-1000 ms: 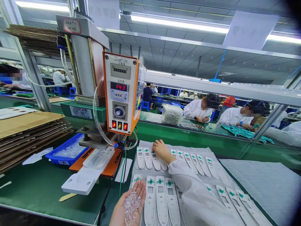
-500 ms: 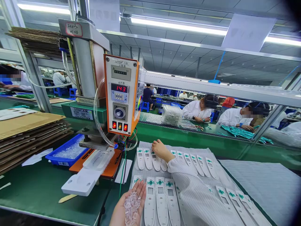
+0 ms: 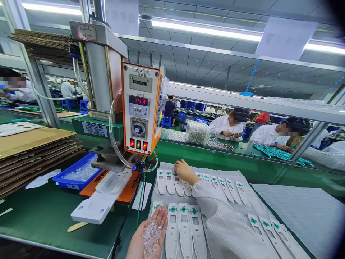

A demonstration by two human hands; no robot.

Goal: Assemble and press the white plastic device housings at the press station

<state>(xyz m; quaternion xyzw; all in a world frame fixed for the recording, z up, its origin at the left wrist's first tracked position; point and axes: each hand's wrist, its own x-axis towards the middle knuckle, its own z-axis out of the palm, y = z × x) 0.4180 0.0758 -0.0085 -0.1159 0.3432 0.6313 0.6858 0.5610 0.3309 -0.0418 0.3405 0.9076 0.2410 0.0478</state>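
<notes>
Blue plastic tray (image 3: 67, 181), near the desk's (image 3: 40, 216) left side and just below the press (image 3: 97, 79), holds a heap of clear plastic pieces (image 3: 81, 173). More lie loose on the open, cupped left hand (image 3: 147, 233), not gripped, by the desk's near edge. Since a moment ago, only the view has drifted slightly; the hands sit as they were. The right hand (image 3: 183, 171), fingers together, rests at the top row of white plastic covers (image 3: 185, 230), windowed and green-marked, laid in rows on a pale sheet (image 3: 159, 190).
</notes>
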